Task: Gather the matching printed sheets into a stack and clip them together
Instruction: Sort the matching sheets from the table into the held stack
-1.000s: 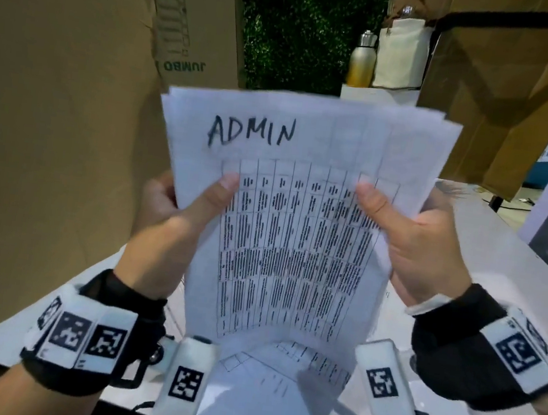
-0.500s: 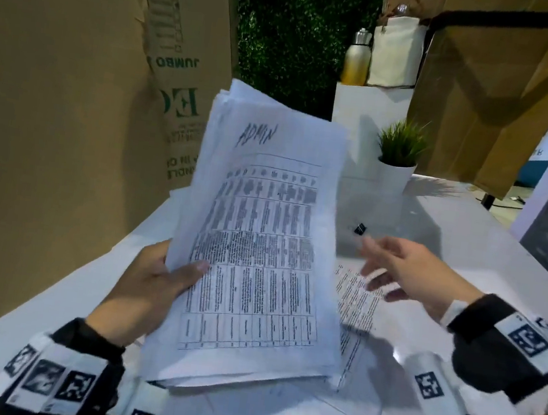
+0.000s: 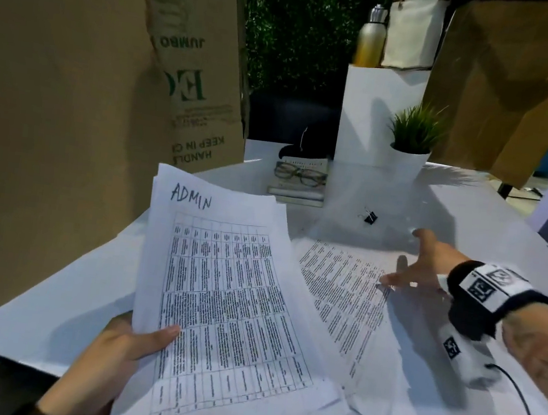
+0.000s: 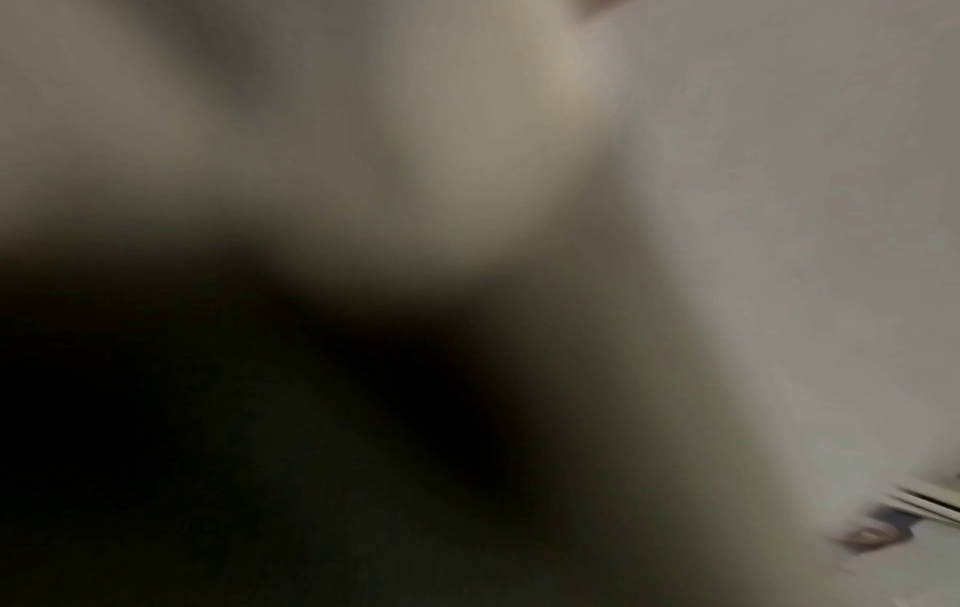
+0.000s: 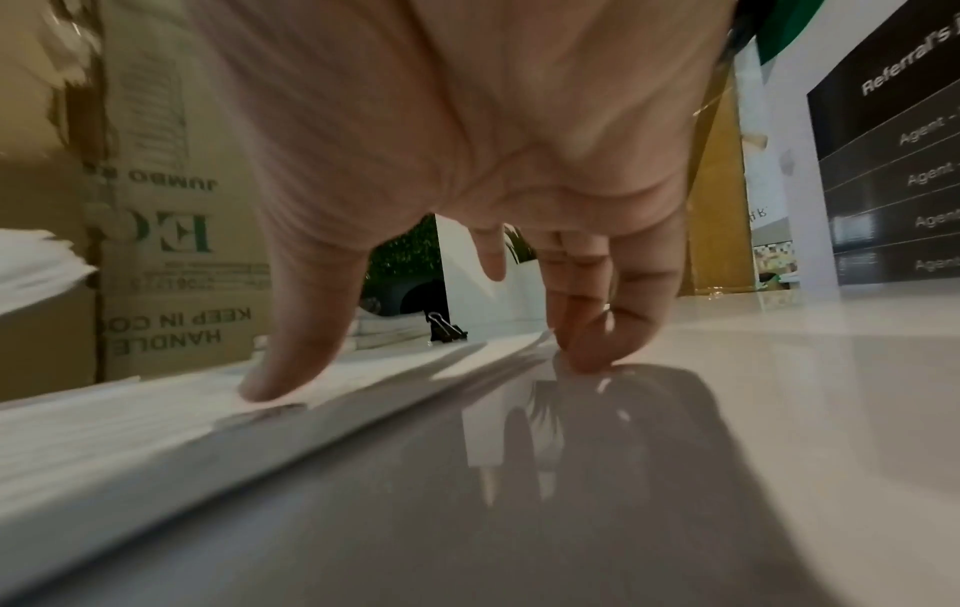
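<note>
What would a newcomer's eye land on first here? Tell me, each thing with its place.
First, the stack of printed sheets with ADMIN handwritten on top, held up front and centre by the left hand. Next, the right hand reaching onto the loose sheets lying flat on the white table, to the stack's right. Beyond that hand, a small black binder clip sits alone on the table.

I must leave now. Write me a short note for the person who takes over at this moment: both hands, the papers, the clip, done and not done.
Left hand: holds the ADMIN stack, thumb on top, raised off the table.
Right hand: fingertips on the edge of the loose sheets lying on the table, holding nothing.
Binder clip: on the table beyond the right hand, untouched.
Done: a stack is gathered.
Left: check whether the loose sheets match, add them if so, square the edges, clip.
</note>
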Available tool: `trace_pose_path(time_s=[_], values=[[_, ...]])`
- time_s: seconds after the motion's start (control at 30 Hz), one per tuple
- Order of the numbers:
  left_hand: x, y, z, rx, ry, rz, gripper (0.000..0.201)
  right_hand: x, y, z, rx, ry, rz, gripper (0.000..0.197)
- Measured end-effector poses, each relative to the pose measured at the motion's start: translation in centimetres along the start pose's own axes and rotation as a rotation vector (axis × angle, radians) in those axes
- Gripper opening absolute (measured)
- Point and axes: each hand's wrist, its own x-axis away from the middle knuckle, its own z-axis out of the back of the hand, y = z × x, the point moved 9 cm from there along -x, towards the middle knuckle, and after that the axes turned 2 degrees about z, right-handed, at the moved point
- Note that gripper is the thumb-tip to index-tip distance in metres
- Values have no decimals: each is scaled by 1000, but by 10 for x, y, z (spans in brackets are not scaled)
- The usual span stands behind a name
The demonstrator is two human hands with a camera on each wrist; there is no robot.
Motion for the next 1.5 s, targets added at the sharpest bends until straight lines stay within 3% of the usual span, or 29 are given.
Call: trace_pose_path(time_s=[0.1,0.2,0.3,0.4,0.43,0.5,0.6,0.7,0.83,1.0,1.1,1.17,1.27,1.3,1.37,1.5], values=[[1,-1,1,-3,29,30,7,-12,-5,-5,61,-35,-20,130],[2,1,-2,16,28,29,4,-24,-3,-6,52,-33,-29,118],[1,0,-1,71,37,12,11,-31,2,12,-64,124,12,81],[-2,-4,0,139,31,9,17,-27,11,32,-255,252,45,23],[-3,-5,0,153,27,4,17,-25,16,32,-378,238,34,17],[-4,-4,1,170,21,-32,18,-17,22,13,-658,64,-37,13],[-6,-2,2,165,24,-86,25,-3,25,-17,-617,-170,-104,25],[-7,0,3,161,27,-126,27,-2,15,-14,-610,-85,-16,32],[-6,0,3,220,41,-136,29,14,-16,26,-955,144,180,24],[-7,1,-9,565,25,-24,29,43,-68,32,-1097,-5,350,22],[-9,7,-19,722,-11,-39,92,57,-94,19,-1239,-177,391,28],[-10,8,-26,761,-45,-33,109,66,-108,12,-1266,-256,395,28],[-10,9,-37,733,-130,-20,65,76,-123,7,-1266,-275,399,30],[-7,12,-41,721,-161,-28,59,79,-126,6,-1262,-275,399,35],[-5,18,-45,663,-168,-76,53,88,-136,4,-1198,-308,439,45],[-5,30,-37,510,-83,-234,49,98,-153,1,-948,-271,605,47]])
